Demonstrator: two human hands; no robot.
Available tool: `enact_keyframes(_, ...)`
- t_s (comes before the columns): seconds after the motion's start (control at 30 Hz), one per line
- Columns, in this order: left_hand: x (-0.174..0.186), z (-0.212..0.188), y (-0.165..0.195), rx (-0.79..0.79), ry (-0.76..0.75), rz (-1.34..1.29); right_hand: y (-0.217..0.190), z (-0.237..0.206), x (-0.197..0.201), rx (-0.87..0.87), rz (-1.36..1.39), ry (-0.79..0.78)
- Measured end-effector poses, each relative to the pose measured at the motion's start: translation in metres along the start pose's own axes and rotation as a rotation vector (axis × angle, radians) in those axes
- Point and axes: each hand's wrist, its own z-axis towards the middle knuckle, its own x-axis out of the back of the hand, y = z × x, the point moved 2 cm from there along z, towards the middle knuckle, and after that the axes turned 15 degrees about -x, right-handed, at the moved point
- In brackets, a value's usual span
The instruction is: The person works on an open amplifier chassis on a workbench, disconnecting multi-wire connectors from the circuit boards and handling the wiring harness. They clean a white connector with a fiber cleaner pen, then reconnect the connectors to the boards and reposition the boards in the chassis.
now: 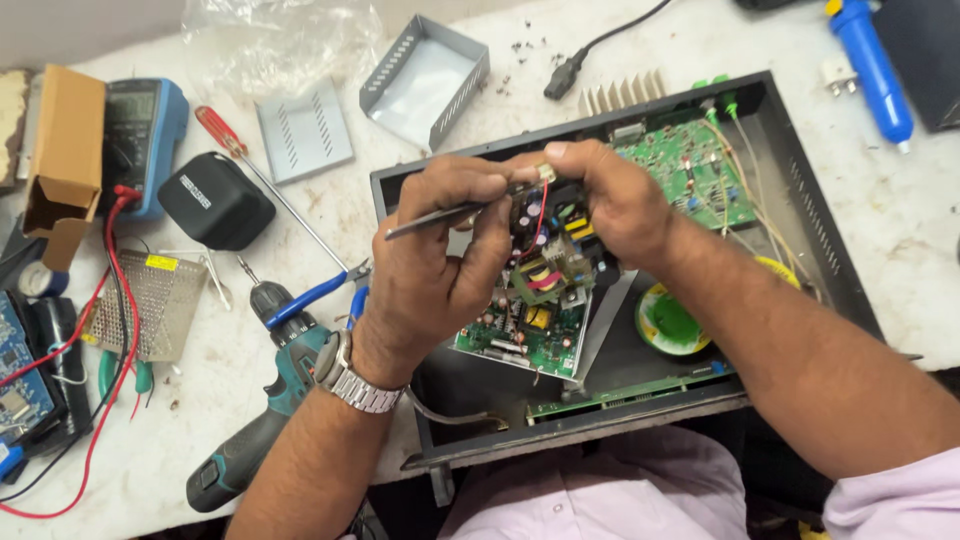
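L hand (435, 255) pinches slim metal tweezers (432, 218); R hand (610, 200) closed on small green circuit board (545, 285), both above open black metal chassis (800, 215). Teal cordless drill (265, 400) left of chassis.

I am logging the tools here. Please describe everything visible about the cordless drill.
The drill lies on its side on the white table, left of the left hand. Its body is teal and black plastic, with a black chuck holding a thin metal bit pointing up-left. Blue-handled pliers lie against its front. Nobody holds it.
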Motion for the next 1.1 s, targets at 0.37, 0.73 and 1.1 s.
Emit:
enact_keyframes(0.37, -0.002, 0.014, 0.02, -0.172, -0.148, 0.237, 0.01, -0.005, 0.013, 0.316, -0.441, 0.002)
enact_keyframes(0.73, -0.005, 0.017, 0.024, -0.332, -0.178, 0.355, 0.009, -0.011, 0.014, 0.619, -0.889, 0.146)
enact_keyframes(1.1, 0.003, 0.006, 0.01, -0.131, -0.09, 0.055, -0.001, -0.009, 0.0, 0.23, -0.4, 0.028)
